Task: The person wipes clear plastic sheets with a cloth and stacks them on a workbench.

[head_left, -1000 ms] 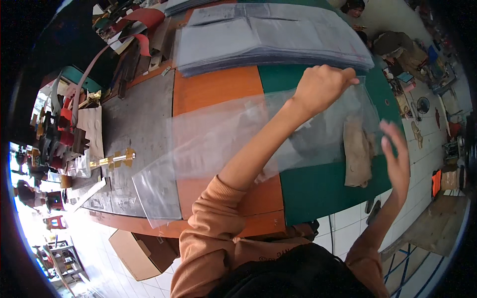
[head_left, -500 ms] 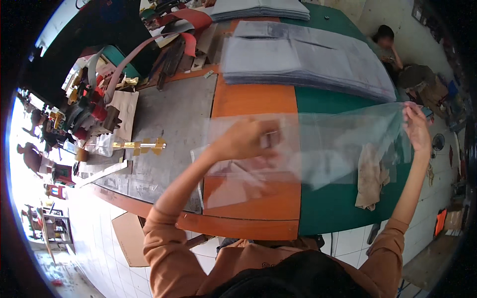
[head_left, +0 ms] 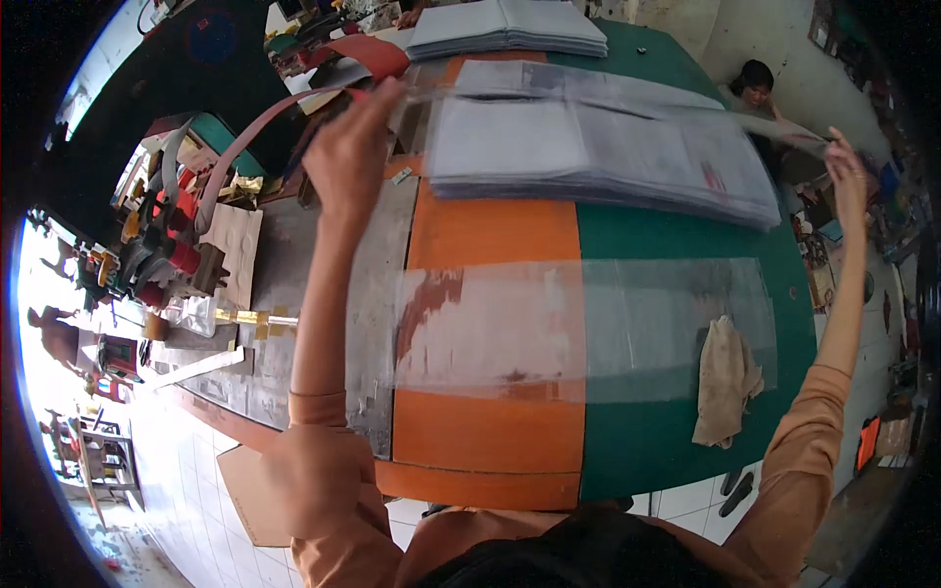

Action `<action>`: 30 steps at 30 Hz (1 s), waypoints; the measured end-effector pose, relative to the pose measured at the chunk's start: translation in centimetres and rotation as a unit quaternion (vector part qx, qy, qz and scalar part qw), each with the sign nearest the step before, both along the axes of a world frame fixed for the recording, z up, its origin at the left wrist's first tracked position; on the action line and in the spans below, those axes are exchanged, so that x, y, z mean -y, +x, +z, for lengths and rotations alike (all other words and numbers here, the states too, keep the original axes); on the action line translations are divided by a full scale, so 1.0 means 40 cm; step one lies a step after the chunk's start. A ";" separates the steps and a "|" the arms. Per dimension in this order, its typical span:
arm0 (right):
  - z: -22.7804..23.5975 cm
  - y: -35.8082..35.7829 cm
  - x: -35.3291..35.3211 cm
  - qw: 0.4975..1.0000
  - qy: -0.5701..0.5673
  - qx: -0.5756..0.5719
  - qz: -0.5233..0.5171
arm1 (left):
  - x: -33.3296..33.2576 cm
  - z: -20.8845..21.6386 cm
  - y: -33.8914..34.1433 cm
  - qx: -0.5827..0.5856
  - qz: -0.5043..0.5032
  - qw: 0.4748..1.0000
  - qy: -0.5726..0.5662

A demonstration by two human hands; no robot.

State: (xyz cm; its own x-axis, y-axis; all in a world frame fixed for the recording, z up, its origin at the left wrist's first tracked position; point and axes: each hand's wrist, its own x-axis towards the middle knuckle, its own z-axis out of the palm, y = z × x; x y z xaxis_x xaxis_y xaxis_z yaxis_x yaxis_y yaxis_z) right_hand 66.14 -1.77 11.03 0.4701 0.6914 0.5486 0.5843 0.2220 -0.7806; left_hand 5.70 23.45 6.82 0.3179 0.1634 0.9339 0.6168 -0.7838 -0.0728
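A clear plastic sheet [head_left: 627,102] stretches between my raised hands, above the large stack of plastic sheets [head_left: 515,137]. Pinched at its left end by my left hand [head_left: 348,157], it runs across to my right hand [head_left: 847,176], whose fingers are closed on the right end. My left hand is a little blurred, and the grip itself is partly hidden. Another clear plastic sheet [head_left: 490,323] lies flat across the orange and green tabletop in front of me. On its right part rests a crumpled beige cloth [head_left: 725,387].
A second stack of sheets [head_left: 505,27] sits at the far edge. To the left are a grey metal plate [head_left: 368,343], a machine with red parts [head_left: 176,250] and a curved red strip [head_left: 245,137]. Another person [head_left: 755,90] is at the far right.
Both hands have gone up and away from me, lifting a clear sheet from the table to above the stack. My left hand has also moved left, and its fingers have closed on the sheet.
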 end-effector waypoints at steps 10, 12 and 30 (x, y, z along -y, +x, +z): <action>-0.292 -0.088 -0.049 0.892 -0.260 0.321 -0.184 | -0.011 -0.197 0.004 -0.159 0.015 0.963 -0.215; -0.256 -0.178 -0.001 0.903 -0.235 0.323 -0.159 | 0.036 -0.158 -0.029 -0.179 -0.025 0.955 -0.234; -0.280 -0.847 0.279 0.947 -0.233 0.191 -0.115 | 0.393 -0.193 -0.231 -0.350 0.022 0.806 -0.477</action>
